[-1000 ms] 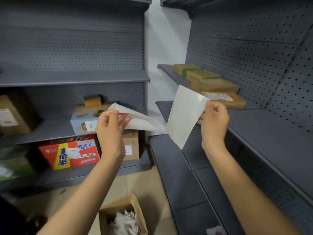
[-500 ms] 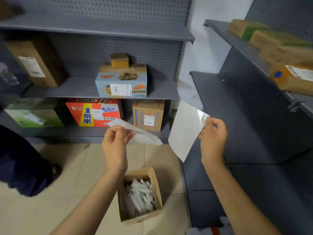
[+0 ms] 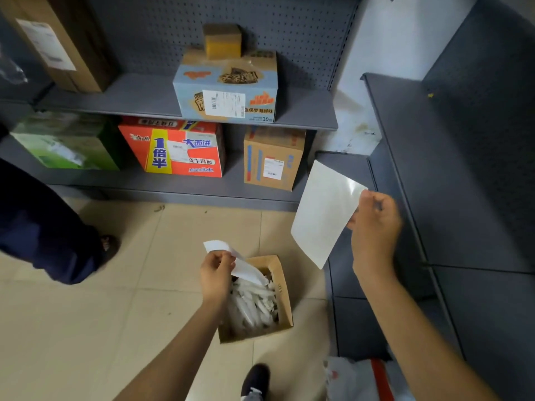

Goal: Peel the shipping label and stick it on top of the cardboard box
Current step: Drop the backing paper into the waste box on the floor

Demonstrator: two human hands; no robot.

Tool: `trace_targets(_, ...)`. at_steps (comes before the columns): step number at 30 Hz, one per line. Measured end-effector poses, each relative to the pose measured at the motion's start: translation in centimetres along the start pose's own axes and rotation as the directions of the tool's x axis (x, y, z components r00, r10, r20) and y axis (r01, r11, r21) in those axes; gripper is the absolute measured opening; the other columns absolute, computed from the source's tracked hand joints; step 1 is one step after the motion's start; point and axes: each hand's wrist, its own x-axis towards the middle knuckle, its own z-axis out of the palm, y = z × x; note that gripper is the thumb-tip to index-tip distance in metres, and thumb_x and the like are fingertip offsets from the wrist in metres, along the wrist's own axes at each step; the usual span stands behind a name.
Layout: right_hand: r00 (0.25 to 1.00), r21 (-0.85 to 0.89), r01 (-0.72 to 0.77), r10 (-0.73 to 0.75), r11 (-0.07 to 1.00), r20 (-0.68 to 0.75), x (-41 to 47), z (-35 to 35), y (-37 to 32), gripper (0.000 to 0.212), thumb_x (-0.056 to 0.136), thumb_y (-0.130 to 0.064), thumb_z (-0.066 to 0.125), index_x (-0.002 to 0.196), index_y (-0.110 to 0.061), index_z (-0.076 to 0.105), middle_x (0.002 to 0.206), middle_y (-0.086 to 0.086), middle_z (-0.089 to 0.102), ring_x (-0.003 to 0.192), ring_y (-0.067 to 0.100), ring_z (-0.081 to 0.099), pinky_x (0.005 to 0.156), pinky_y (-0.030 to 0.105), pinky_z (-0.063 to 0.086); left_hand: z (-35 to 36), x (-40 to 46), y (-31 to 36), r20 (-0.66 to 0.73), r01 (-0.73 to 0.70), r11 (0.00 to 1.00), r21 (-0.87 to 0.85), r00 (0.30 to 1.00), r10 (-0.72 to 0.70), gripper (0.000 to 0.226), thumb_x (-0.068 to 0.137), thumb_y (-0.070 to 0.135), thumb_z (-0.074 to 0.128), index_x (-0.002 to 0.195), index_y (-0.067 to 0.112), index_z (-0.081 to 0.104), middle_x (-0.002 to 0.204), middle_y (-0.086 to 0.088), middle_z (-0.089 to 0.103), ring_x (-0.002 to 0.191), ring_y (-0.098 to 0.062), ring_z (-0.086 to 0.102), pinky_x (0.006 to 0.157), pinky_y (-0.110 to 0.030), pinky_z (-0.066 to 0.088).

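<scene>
— Grip first: what is each hand holding?

— Both are pinching paper. The right hand is closing its fingertips on one edge of the shipping label, a blank white sheet hanging tilted in the air in front of the grey shelving on the right. The left hand is gripping a smaller curled white strip, the backing paper, by its upper end.

— Where is that strip hanging?

— It is dangling just over an open cardboard bin standing on the tiled floor, which is holding crumpled white paper scraps.

— And the boxes?

— Several are sitting on the shelves behind, among them a brown cardboard box on the bottom shelf, well apart from the label.
</scene>
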Motion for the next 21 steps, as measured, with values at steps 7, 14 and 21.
trace_targets(7,0.999,-0.008,-0.047,0.047,0.999,0.009,0.1,1.8,2.1,0.01,0.093,-0.024,0.042,0.093,-0.016,0.047,0.081,-0.013,0.055,0.072,0.003,0.057,0.052,0.012,0.048,0.2,2.1,-4.5,0.023,0.116,0.973,0.197,0.992,-0.123,0.014,0.082,0.009,0.051,0.075,0.003,0.062,0.071,-0.006,0.06,0.071,-0.022,0.054,0.062,-0.03,0.04)
trace_targets(14,0.997,-0.009,-0.072,0.072,0.997,0.007,0.6,2.8,4.2,0.01,0.093,-0.025,0.043,0.095,-0.017,0.047,0.084,-0.013,0.055,0.076,0.004,0.058,0.057,0.016,0.048,1.0,2.7,-8.3,0.049,0.25,0.935,0.252,0.962,-0.27,0.012,0.082,0.016,0.056,0.077,0.008,0.065,0.072,-0.005,0.062,0.072,-0.023,0.056,0.065,-0.03,0.044)
trace_targets(21,0.994,-0.004,-0.107,0.107,0.994,0.0,0.8,3.1,5.8,0.009,0.093,-0.025,0.043,0.096,-0.017,0.047,0.087,-0.011,0.056,0.081,0.006,0.059,0.063,0.021,0.05,1.2,2.6,-9.9,0.079,0.267,0.93,0.251,0.952,-0.294,0.012,0.085,0.015,0.057,0.086,0.008,0.066,0.072,0.001,0.061,0.068,-0.011,0.056,0.06,-0.021,0.043)
